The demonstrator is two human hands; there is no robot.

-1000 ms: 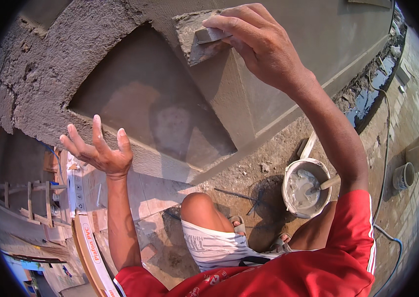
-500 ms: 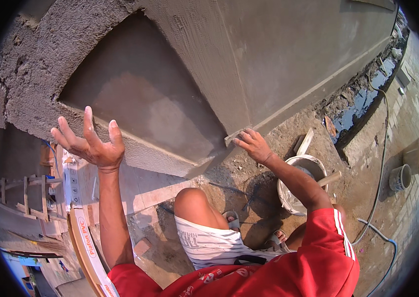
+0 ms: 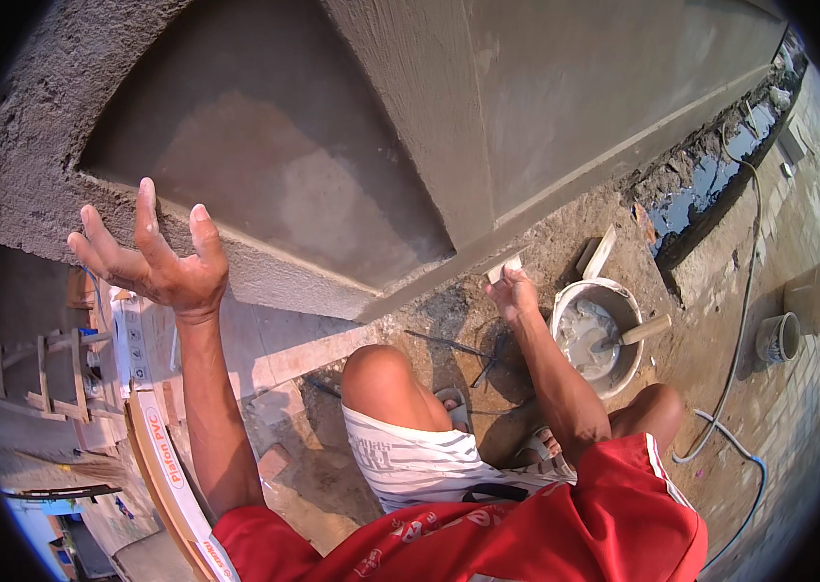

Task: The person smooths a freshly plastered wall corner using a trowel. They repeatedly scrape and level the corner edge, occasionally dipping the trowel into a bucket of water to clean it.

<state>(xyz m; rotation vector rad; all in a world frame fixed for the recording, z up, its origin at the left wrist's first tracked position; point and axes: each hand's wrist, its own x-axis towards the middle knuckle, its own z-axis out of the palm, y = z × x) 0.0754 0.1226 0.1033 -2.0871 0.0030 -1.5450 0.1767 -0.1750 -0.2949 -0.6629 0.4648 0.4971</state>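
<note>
My left hand [image 3: 175,276] is raised with its fingers spread, holding nothing, in front of the rough lower edge of a grey plastered wall [image 3: 429,126]. It cannot be told whether the fingers touch the plaster. A smooth recessed panel [image 3: 274,145] lies beyond that hand. Just below the wall's bottom edge, my right hand [image 3: 516,294] pinches a small flat pale piece [image 3: 507,266], its exact kind unclear. Beside my right forearm stands a bucket [image 3: 635,312] of wet grey-white mix. A trowel with a wooden handle [image 3: 647,330] rests in it.
A ditch with dark water [image 3: 706,189] runs along the wall at right. A hose [image 3: 747,233] crosses the paving near a small pail [image 3: 779,341] and a larger bucket [image 3: 817,296]. Wood scraps [image 3: 601,254] lie behind the mix bucket. A long printed carton [image 3: 165,446] stands at left.
My right hand has come away from the wall's lower corner, down and right, its palm turned up. My left hand has shifted slightly left and up. More of the mix now shows.
</note>
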